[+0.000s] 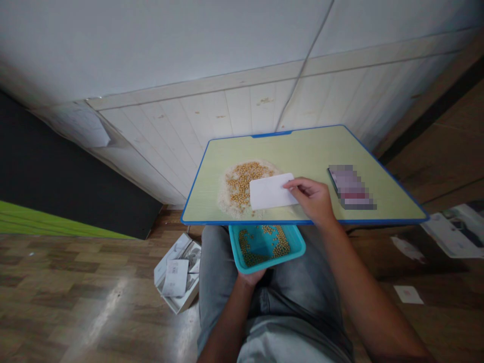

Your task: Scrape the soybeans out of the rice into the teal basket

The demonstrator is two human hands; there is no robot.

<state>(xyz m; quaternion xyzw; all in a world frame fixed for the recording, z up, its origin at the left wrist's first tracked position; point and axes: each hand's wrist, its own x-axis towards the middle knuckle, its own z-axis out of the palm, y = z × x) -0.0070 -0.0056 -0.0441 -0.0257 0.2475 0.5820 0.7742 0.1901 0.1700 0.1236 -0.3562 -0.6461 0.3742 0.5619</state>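
My right hand pinches the right end of a white card between thumb and fingers. The card is over the right part of a pile of yellow soybeans mixed with pale rice-like grains on the small table. Below the table's near edge, my left hand supports a teal plastic basket from underneath, above my lap. Soybeans lie along the basket's sides and bottom. Most of my left hand's fingers are hidden under the basket.
A phone, blurred out, lies on the right of the blue-edged table. An opened white box with papers stands on the wooden floor at the left. A white wall with a cable rises behind the table.
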